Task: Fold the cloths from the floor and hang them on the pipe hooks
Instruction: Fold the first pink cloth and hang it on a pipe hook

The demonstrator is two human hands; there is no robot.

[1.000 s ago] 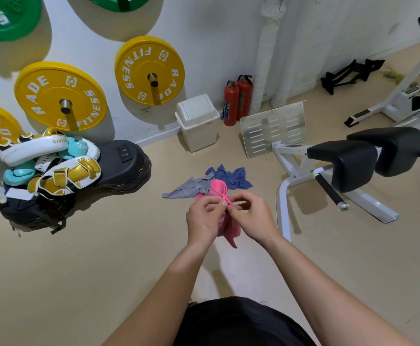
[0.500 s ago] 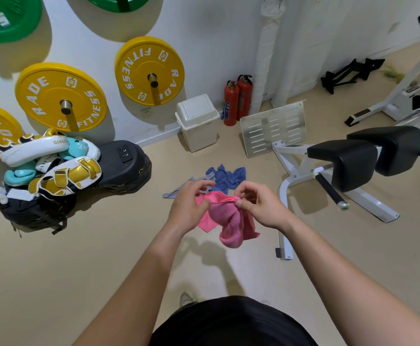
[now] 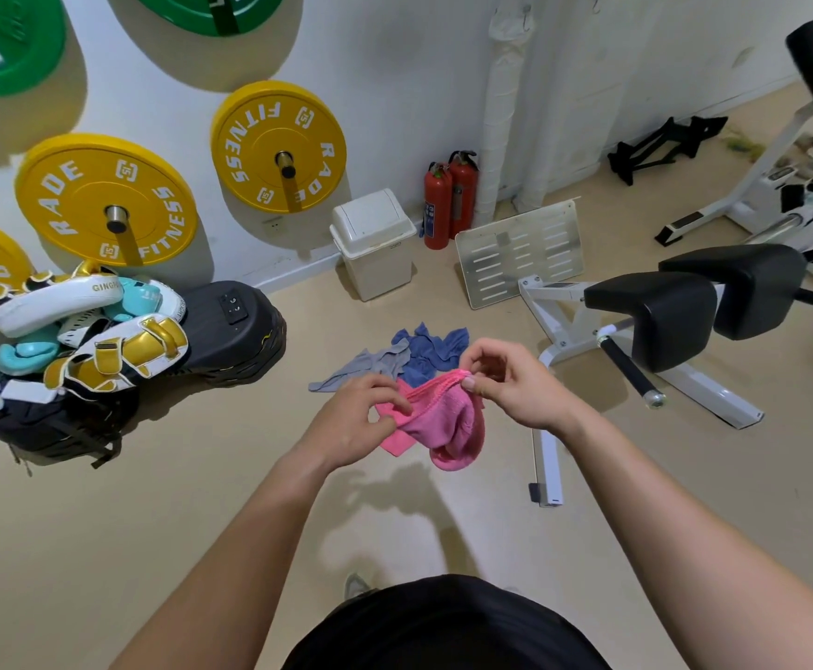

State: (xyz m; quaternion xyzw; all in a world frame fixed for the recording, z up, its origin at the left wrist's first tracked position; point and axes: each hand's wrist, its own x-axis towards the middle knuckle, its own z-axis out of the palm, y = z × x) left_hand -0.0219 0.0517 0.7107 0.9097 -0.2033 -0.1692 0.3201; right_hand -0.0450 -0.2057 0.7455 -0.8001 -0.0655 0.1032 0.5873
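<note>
Gym floor (image 3: 153,524), pink cloth (image 3: 443,420) between left hand (image 3: 356,418), right hand (image 3: 515,384) (pinched)

Left hand (image 3: 356,420), right hand (image 3: 515,386) pinch pink cloth (image 3: 448,423), arms outstretched

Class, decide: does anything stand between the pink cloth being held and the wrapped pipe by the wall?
Nothing blocks the pink cloth in mid-air. On the floor, the blue cloth and grey cloth lie ahead, and fire extinguishers and a slotted metal plate stand beside the pipe.

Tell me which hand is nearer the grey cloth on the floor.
Left. The left hand hovers just by the grey cloth; the right hand is farther right, past the blue cloth.
</note>
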